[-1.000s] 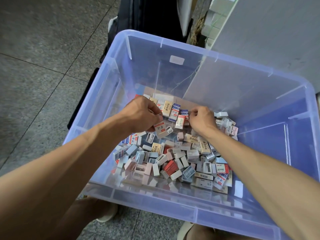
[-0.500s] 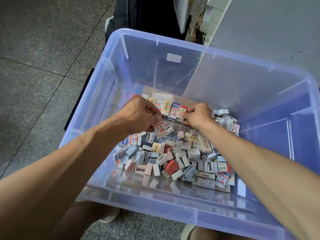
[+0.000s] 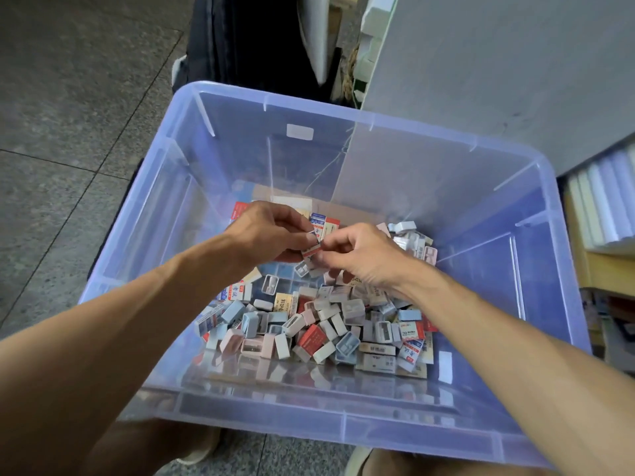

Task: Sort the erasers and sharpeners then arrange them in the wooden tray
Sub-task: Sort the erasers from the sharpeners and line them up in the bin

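A large clear plastic bin [image 3: 240,108] is seen from above on a grey tiled floor [image 3: 68,132], and both bare forearms are reached into it from the six o'clock edge. A small wrapped eraser [image 3: 312,247] with red and white print is pinched above the heap, near the centre of the bin: it is held by the curled fingers and thumb of the left hand [image 3: 266,233] on its nine o'clock side, and by the thumb and forefinger of the right hand [image 3: 364,255] on its three o'clock side, so that the two hands meet on it. Below them, toward six o'clock, a loose heap of erasers [image 3: 311,338] in printed sleeves is mixed with small box-shaped sharpeners [image 3: 347,348] in white, pink and pale blue. A few more erasers are lined up at twelve o'clock from the hands, on what looks like a flat brown board that is largely hidden. At three o'clock outside the bin, a stack of pale sheets [image 3: 604,201] is seen on a shelf. At twelve o'clock, something dark [image 3: 247,39] stands against the bin.
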Available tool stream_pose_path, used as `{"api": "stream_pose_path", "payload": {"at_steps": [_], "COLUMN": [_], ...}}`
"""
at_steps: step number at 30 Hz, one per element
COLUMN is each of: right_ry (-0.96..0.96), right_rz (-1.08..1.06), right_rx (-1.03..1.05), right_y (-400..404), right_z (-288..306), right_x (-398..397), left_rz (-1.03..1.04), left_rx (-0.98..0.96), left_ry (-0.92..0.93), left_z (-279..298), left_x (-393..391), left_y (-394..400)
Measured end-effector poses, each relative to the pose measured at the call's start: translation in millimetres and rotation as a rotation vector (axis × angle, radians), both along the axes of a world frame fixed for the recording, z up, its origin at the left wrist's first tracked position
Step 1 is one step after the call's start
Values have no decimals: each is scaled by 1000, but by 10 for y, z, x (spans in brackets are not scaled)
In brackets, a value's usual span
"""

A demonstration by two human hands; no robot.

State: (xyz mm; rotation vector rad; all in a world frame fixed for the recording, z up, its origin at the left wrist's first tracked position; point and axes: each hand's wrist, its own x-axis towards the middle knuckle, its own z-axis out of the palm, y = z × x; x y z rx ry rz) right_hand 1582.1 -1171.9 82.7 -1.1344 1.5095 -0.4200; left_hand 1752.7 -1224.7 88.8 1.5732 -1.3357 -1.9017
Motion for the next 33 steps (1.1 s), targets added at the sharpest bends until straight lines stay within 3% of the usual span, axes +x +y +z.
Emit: {"api": "stream_pose_path", "payload": {"at_steps": [2,6,9,12,18,26,29,33], "right_ry": [88,415,518,598,755,605,583,739], "right_rz": [-97,-299,-276,-245,-110,80,330,579], "right_rx": [26,20,-25,-9,-48,-69,26,-5], "right_y": [-45,-192,-336,-432,-442,-308,-304,-235], "right_z": [-80,-356,-541,-694,-779,-584,-453,-510], "right_x": [-92,-358,-408,-315,-242,-353,-394,-308], "left_rz": [-62,-477,-647,-743,-753,-757,-752,-728], "left_rx": [-78,-639,-889,-1019,-1140,-1174,-1140,-1033], "left_ry": [-72,-494,-608,-709,-740,-812,-810,-760], "left_z": [-89,-398,-565,-700,-852,-880,-851,-759], "left_x": [-76,-148,-208,-185,-122,-129,-151,-193], "left_y": [-68,-263,-362,-411,-385,-350,-337,-326]}}
